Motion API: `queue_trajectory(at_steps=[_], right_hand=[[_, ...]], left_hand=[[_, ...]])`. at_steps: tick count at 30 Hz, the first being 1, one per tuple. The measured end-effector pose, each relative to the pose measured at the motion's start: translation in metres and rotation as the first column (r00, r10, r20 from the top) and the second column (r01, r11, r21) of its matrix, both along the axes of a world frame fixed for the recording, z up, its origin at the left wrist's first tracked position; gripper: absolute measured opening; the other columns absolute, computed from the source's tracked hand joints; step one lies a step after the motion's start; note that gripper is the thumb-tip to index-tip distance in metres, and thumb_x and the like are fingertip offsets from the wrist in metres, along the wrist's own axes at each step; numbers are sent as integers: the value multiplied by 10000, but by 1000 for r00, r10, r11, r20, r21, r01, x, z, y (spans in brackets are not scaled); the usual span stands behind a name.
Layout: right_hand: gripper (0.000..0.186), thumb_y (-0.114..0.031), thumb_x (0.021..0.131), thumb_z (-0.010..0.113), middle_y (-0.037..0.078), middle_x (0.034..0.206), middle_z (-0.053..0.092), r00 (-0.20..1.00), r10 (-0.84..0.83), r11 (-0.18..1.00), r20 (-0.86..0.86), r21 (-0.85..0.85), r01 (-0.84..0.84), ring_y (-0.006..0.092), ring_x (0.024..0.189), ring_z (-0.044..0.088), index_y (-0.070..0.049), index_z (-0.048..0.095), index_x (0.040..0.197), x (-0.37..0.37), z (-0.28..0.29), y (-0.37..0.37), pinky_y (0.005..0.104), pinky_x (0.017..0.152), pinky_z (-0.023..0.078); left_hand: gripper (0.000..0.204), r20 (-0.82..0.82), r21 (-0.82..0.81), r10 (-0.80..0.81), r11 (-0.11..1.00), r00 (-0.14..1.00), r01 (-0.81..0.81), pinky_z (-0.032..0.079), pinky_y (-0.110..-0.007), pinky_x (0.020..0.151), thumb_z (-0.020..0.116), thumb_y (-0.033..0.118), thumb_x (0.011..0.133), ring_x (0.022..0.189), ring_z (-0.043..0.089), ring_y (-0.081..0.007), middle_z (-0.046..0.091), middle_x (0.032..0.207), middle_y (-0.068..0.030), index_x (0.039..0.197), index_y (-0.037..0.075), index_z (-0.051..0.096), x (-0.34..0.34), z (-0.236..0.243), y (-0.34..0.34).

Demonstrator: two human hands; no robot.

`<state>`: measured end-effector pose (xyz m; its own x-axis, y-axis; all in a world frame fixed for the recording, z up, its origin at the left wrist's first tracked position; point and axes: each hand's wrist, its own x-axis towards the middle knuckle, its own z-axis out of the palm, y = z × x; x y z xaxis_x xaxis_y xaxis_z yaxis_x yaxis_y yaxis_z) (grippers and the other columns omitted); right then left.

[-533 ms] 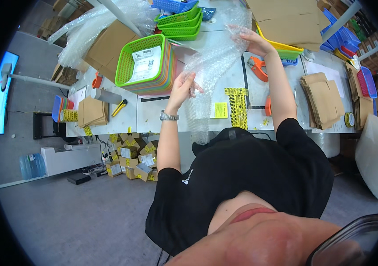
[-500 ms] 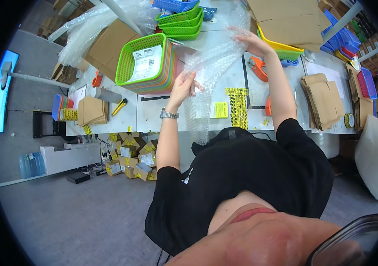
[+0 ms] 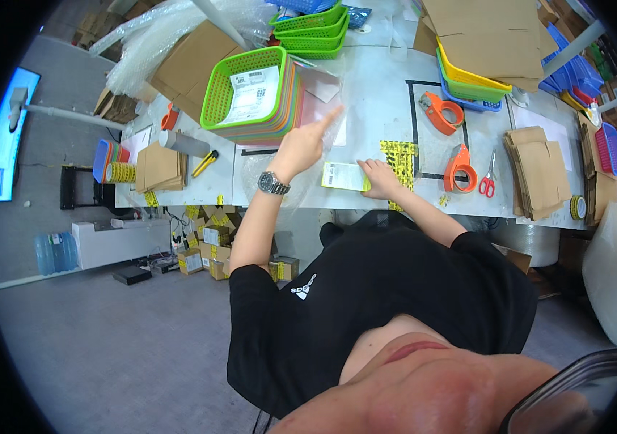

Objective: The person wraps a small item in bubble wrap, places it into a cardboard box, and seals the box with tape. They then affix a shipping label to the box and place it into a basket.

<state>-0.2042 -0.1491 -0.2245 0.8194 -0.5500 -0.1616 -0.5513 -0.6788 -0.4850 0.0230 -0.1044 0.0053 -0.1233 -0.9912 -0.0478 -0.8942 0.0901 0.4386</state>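
My right hand [image 3: 382, 179] grips the right end of a small yellow-green box [image 3: 344, 176] with a white label on top, at the table's near edge. To its left, my left hand [image 3: 302, 148] reaches forward with the index finger stretched out; its other fingers are partly hidden. Under and around that hand lies clear bubble wrap [image 3: 295, 194], hard to make out against the white table [image 3: 373, 94]. A stack of baskets [image 3: 284, 121], green on top and holding a labelled paper, stands just beyond my left wrist.
Two orange tape dispensers [image 3: 460, 173] and red-handled scissors [image 3: 489, 177] lie to the right, near flat cardboard [image 3: 538, 172]. Yellow-black tape strips [image 3: 402, 158] are stuck to the table. At left are a yellow cutter [image 3: 205, 163] and a grey cylinder [image 3: 184, 143]. Green baskets [image 3: 315, 37] stand behind.
The bubble wrap, held up between both hands before, is now down at the table around my left hand. My right hand has come down and back and taken hold of the small box.
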Motion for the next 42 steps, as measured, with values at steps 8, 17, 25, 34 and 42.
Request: queue_trajectory(at_steps=[8,17,25,34,42], right_hand=[[726,-328,768,776,146,1279,585,594,-765,556,251,723,410,285,1178,572,-1,471,1341,-103,38,22,417,1030,432],[606,-404,891,601,100,1288,584,57,-987,115,148,916,-385,258,1177,579,-77,451,1379,-141,41,18,466,1001,449],[606,-410,864,614,84,1243,616,121,-972,143,204,911,-387,240,1125,604,-66,491,1348,-136,7,-7,431,958,467],[633,-391,861,617,117,1248,602,245,-941,136,234,923,-359,259,1127,609,-42,464,1367,-77,9,-13,421,957,495],[670,-407,848,630,133,1260,593,156,-878,343,453,821,-457,269,1135,609,-34,452,1375,-86,57,-66,424,959,505]], left_hand=[[656,-903,-98,-172,975,393,201,457,-162,656,555,72,965,747,558,11,632,1298,-153,1546,171,268,-3,36,-56],[614,-753,316,432,899,496,-303,482,-205,571,597,72,941,716,588,-59,661,1237,-140,1474,120,296,-31,-210,-80],[777,-796,454,580,760,-171,466,457,-501,1008,620,414,923,1269,510,-409,464,1414,-290,1512,76,244,-50,-172,-29],[723,-786,532,403,828,469,179,456,-408,1025,575,529,942,1246,555,-275,527,1401,-151,1430,13,439,-62,-205,-74],[368,-981,178,186,974,-47,143,504,-356,973,630,100,950,1197,601,-225,585,1348,-119,1297,-7,569,-39,-130,-110]])
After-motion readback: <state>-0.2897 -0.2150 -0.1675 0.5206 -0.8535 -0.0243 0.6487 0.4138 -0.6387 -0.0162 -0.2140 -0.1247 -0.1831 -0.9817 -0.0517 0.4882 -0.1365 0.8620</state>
